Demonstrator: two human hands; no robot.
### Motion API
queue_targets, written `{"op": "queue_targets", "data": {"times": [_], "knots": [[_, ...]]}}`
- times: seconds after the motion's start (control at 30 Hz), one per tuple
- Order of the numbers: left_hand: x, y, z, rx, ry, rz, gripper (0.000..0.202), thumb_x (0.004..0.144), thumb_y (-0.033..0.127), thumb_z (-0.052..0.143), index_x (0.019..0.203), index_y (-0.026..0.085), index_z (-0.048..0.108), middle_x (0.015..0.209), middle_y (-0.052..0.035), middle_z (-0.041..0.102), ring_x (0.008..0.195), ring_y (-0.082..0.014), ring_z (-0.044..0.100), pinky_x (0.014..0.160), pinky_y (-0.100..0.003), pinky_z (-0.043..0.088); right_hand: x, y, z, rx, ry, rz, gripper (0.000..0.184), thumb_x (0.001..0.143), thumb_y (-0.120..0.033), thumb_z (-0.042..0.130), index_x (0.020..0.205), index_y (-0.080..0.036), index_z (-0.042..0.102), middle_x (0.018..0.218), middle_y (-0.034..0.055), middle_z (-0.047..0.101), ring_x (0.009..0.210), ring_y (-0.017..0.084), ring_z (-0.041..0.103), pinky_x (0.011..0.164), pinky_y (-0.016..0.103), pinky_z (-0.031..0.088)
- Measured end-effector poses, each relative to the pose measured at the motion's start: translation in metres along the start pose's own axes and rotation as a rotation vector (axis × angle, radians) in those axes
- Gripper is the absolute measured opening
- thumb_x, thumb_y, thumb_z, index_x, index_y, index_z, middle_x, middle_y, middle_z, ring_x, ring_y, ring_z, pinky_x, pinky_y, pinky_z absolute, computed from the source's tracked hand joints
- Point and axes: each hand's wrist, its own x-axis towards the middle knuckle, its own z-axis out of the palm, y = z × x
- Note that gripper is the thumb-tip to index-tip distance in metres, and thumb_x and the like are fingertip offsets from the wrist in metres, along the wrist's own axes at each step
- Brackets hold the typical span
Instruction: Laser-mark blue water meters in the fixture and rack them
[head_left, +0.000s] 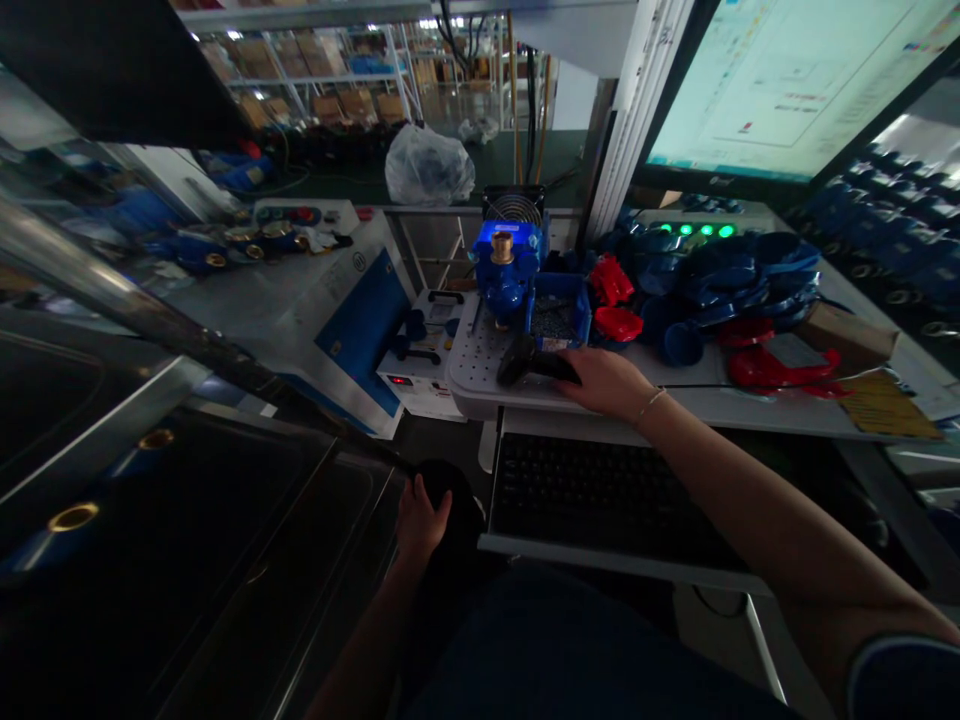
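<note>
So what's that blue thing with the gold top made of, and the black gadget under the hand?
The blue body looks like painted cast metal, glossy and rounded. Its gold fitting seems brass, judging by the yellow shine. The black scanner under the right hand looks like matte moulded plastic, though dim light leaves that open.

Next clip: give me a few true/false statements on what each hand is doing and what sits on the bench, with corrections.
1. The right hand rests on a black scanner on the white perforated plate. True.
2. The left hand is typing on the keyboard. False: it grips a black knob at the end of a lever.
3. A blue meter body with a brass port stands on the plate. True.
4. The monitor is switched off. False: it is lit.
</note>
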Motion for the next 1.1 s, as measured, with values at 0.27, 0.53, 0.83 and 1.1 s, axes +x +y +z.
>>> {"op": "queue_targets", "data": {"times": [0.27,0.53,0.83,1.1], "knots": [[0.000,-0.001,0.001,0.007,0.004,0.007,0.086,0.105,0.056,0.054,0.170,0.003,0.034,0.175,-0.0302,0.036,0.162,-0.0419,0.040,0.131,-0.053,0.039,-0.020,-0.017,-0.040,0.135,0.223,-0.026,0.020,0.090,-0.033,0.076,0.100,-0.016,0.075,0.093,0.0084,0.076,0.085,0.024,0.069,0.074,0.032,0.045],[0.001,0.013,-0.008,-0.020,-0.048,-0.033,0.086,0.103,0.053,0.053,0.169,0.002,0.034,0.176,-0.0300,0.034,0.164,-0.0427,0.036,0.133,-0.054,0.037,-0.021,-0.052,-0.080,1.287,0.216,-0.065,0.044,0.086,-0.044,0.073,0.120,-0.017,0.072,0.090,0.0006,0.069,0.077,0.016,0.061,0.068,0.027,0.046],[-0.003,0.014,-0.032,-0.031,-0.031,0.091,0.069,0.082,0.047,0.072,0.150,0.035,0.065,0.159,-0.0148,0.064,0.157,-0.0450,0.048,0.125,-0.063,0.047,0.016,-0.087,-0.059,1.467,0.569,0.089,0.031,0.087,-0.049,0.072,0.094,-0.023,0.058,0.076,-0.0044,0.059,0.059,0.012,0.054,0.055,0.027,0.040],[-0.005,0.025,-0.034,0.067,0.111,0.120,0.077,0.074,0.051,0.084,0.149,0.044,0.068,0.144,-0.0111,0.074,0.147,-0.0452,0.060,0.113,-0.064,0.058,0.025,-0.088,-0.048,1.288,0.670,0.127,0.029,0.094,-0.048,0.069,0.106,-0.022,0.063,0.075,-0.0028,0.057,0.065,0.016,0.053,0.059,0.028,0.042]]}}
